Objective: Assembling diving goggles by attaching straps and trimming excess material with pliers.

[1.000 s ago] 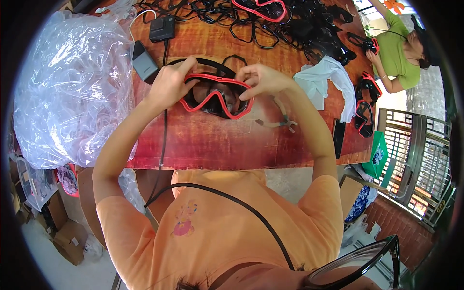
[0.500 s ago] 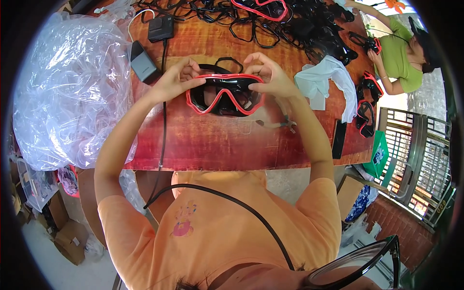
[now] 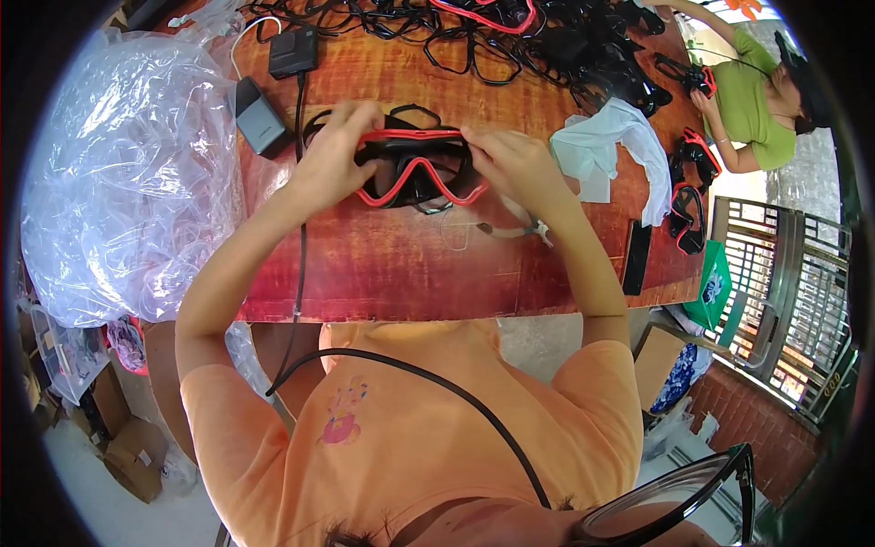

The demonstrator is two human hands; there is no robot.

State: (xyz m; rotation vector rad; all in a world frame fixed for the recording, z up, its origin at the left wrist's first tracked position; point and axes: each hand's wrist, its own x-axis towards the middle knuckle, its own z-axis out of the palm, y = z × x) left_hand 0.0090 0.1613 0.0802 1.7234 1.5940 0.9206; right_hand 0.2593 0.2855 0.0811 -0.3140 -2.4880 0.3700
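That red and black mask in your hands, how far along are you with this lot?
Both hands hold one red-and-black dive mask over the wooden table: left hand and right hand at its upper rim. A few similar masks lie at the right edge, perhaps finished. A tangled pile of black straps and masks waits at the far side.

Diving masks, red-and-black: one held over the near-centre table (image 3: 383, 264), mask (image 3: 415, 169) between one left hand (image 3: 333, 159) and one right hand (image 3: 515, 164); two more masks at the far right edge (image 3: 688, 187). Grey box units, far left: two (image 3: 260, 114). Clear plastic bags, left: one large heap (image 3: 128, 173); white cloths, right: one (image 3: 611, 146); tangled black straps, far: too knotted to count (image 3: 547, 36).
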